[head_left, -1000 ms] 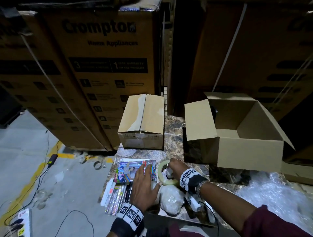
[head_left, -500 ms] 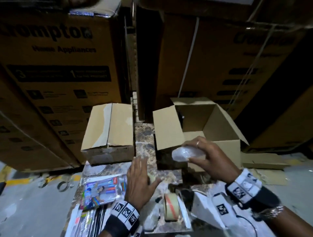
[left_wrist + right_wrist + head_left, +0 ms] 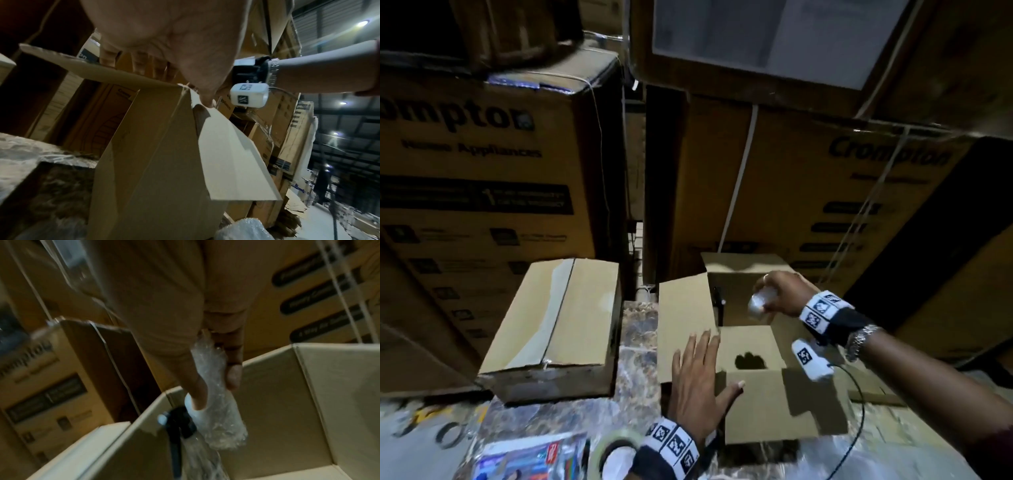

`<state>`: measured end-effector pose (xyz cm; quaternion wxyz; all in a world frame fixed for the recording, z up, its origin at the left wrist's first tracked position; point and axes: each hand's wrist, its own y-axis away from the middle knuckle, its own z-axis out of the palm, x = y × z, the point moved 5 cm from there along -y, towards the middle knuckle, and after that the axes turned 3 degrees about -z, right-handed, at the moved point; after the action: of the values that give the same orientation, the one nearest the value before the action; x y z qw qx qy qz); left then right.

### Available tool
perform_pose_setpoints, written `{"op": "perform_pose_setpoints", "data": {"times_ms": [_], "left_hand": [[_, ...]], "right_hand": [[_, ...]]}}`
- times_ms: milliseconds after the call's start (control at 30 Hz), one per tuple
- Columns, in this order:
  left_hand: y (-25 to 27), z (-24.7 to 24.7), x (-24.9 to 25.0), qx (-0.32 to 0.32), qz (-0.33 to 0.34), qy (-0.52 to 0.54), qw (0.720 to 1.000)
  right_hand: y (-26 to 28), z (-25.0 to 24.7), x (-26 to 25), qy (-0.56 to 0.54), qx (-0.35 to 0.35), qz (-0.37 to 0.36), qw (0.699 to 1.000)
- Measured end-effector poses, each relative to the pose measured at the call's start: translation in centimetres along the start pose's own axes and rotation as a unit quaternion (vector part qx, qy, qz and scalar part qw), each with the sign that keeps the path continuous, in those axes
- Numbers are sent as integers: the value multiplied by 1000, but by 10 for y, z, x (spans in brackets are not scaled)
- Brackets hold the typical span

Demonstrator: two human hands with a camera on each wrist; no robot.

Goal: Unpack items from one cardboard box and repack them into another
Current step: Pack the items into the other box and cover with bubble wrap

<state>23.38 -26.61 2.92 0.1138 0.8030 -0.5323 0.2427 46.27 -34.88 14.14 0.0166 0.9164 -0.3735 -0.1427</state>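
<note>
Two cardboard boxes stand side by side on a marble-patterned table [image 3: 637, 346]. The closed box [image 3: 554, 329] on the left has its top flaps folded shut, with a pale strip along the seam. The open box [image 3: 753, 404] on the right has its flaps spread outward; its plain brown interior is visible, and a dark object, too blurred to identify, sits against the inner wall near the left flap.

The right hand [image 3: 784, 296] is held above the open box's mouth and grasps a bubble-wrapped item [image 3: 760, 303]. In the right wrist view this item [image 3: 216, 404] appears as an elongated bundle of clear, crinkled bubble wrap, whitish and glossy, pinched between the thumb on one side and the fingers [image 3: 233, 374] on the other; its lower end hangs inside the box opening, not touching the walls. What the wrap encloses cannot be told.

The left hand [image 3: 698, 377] lies flat, fingers straight and spread, at the near left corner of the open box, where the left flap meets the front flap. In the left wrist view the thumb tip of that hand [image 3: 164, 32] touches the corner fold.

At the table's near edge lie a roll of tape [image 3: 616, 448] and a colourful printed packet [image 3: 530, 460], both partly cut off by the frame. Large printed cartons [image 3: 482, 192] are stacked behind the table.
</note>
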Motion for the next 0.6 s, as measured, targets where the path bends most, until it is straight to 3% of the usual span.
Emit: {"op": "perform_pose_setpoints", "data": {"times_ms": [200,400,600], "left_hand": [[-2,24,-4,8,-29,51,998],[2,27,-7,4,-41,79,996],[0,24,-5,-21,-40,76,996]], "right_hand": [[-89,85,20,48,-128,27,990],[-118,149,31,71,-134,38,988],[-116,165,38,57,-128,37,990]]}}
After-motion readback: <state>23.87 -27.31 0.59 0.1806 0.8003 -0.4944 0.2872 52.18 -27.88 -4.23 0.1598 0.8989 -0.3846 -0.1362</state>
